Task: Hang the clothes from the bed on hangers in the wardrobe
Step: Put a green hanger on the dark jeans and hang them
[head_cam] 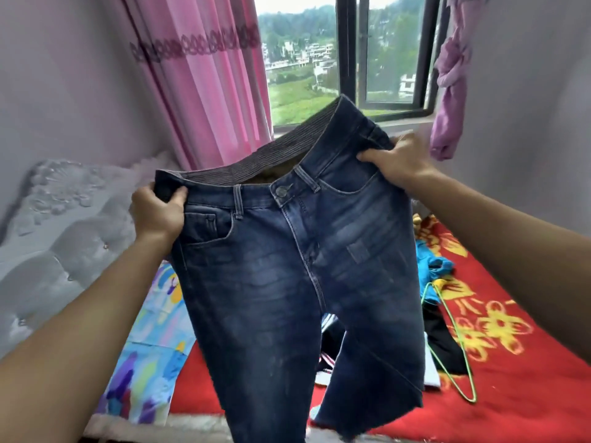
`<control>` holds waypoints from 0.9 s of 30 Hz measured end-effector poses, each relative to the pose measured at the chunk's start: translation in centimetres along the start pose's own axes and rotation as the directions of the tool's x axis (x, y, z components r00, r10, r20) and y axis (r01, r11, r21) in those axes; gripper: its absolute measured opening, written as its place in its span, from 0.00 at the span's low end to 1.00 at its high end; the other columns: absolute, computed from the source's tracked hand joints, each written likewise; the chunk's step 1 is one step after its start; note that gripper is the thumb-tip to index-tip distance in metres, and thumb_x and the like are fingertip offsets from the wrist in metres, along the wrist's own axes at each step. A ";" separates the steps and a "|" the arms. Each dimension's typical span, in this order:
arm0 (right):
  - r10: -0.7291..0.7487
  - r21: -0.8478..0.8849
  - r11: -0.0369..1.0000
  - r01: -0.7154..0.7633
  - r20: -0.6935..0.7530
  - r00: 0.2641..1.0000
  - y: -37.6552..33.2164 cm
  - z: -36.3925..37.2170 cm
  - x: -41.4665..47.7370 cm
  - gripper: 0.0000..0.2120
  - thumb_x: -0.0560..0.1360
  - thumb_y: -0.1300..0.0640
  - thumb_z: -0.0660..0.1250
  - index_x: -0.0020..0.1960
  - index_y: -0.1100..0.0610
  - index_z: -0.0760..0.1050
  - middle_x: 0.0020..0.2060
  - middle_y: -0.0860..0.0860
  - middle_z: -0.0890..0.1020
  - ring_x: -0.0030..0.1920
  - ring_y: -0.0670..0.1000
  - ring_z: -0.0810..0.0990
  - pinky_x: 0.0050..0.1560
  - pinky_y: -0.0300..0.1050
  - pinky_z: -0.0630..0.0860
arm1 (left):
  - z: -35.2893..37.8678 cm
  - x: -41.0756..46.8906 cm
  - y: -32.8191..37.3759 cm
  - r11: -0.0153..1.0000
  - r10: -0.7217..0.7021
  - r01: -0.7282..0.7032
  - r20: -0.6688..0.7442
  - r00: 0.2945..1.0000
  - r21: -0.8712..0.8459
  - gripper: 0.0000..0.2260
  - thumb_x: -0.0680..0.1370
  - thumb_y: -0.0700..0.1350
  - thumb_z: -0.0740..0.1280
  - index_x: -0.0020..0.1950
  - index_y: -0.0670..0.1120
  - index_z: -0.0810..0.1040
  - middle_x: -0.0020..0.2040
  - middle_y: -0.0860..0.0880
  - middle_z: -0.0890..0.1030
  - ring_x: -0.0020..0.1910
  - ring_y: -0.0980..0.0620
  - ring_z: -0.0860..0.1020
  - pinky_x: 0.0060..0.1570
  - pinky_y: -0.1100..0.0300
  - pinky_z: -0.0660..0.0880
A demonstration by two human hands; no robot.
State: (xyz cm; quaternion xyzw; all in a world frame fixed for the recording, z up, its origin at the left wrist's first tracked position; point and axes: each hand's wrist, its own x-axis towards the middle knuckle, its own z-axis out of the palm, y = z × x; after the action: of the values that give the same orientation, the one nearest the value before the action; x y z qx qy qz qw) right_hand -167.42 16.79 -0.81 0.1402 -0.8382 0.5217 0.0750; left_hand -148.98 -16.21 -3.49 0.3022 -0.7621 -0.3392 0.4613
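Directly behind jeans point(287, 282): red blanket point(527, 378), window point(347, 49).

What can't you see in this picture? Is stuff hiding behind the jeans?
All in the head view:
- Pile of clothes on the bed: mostly behind the jeans, so it can't be counted.
- Green hanger: part of it is covered by the jeans.
- One jeans leg: its end is cut off by the bottom edge.
- Left hand and right hand: their fingers are behind the waistband.
- Wardrobe: outside the picture.

On your bed point(543, 414), a red blanket point(511, 282) holds, at right, a green hanger point(472, 396), black garment point(444, 346) and blue garment point(431, 266); at left, a colourful cloth point(150, 346).
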 end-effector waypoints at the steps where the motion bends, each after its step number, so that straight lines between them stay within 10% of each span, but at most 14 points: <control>1: 0.051 -0.034 0.998 -0.049 0.055 0.997 1.3 0.8 0.9 0.18 0.57 0.41 0.76 0.34 0.55 0.81 0.36 0.49 0.85 0.40 0.53 0.84 0.49 0.54 0.81 | 1.4 0.2 -1.3 1.000 -0.016 0.015 0.050 0.999 0.019 0.11 0.73 0.47 0.71 0.49 0.40 0.80 0.48 0.42 0.83 0.47 0.44 0.80 0.49 0.51 0.76; 14: 0.547 -0.498 0.752 -0.431 0.106 0.831 27.1 16.4 7.2 0.19 0.69 0.37 0.70 0.38 0.53 0.79 0.39 0.52 0.83 0.45 0.57 0.81 0.42 0.47 0.74 | 25.9 0.4 -21.6 0.967 -0.220 0.086 0.606 0.764 0.242 0.08 0.74 0.40 0.71 0.51 0.39 0.81 0.49 0.39 0.83 0.50 0.42 0.80 0.50 0.52 0.73; 22: 0.674 -0.388 0.689 -0.612 0.032 0.738 38.7 21.5 9.4 0.17 0.72 0.43 0.71 0.37 0.57 0.78 0.35 0.54 0.81 0.41 0.56 0.79 0.38 0.48 0.69 | 40.4 -1.1 -27.3 0.917 -0.305 0.041 0.633 0.712 0.396 0.09 0.77 0.42 0.66 0.55 0.38 0.76 0.54 0.33 0.79 0.56 0.33 0.75 0.54 0.47 0.70; 27: 0.680 -0.156 0.732 -0.664 0.102 0.726 45.6 23.5 11.3 0.12 0.73 0.54 0.72 0.55 0.56 0.80 0.45 0.51 0.80 0.50 0.54 0.80 0.56 0.51 0.75 | 47.3 -4.3 -27.8 0.865 -0.202 -0.199 0.683 0.702 0.460 0.19 0.76 0.43 0.66 0.66 0.41 0.69 0.62 0.36 0.71 0.64 0.37 0.68 0.63 0.45 0.64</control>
State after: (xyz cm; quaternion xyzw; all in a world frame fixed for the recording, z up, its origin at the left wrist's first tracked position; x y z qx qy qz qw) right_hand -191.98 12.97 -47.14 -0.1381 -0.8623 0.4545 -0.1756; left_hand -186.18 -17.97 -44.02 0.2572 -0.9404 -0.2195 0.0356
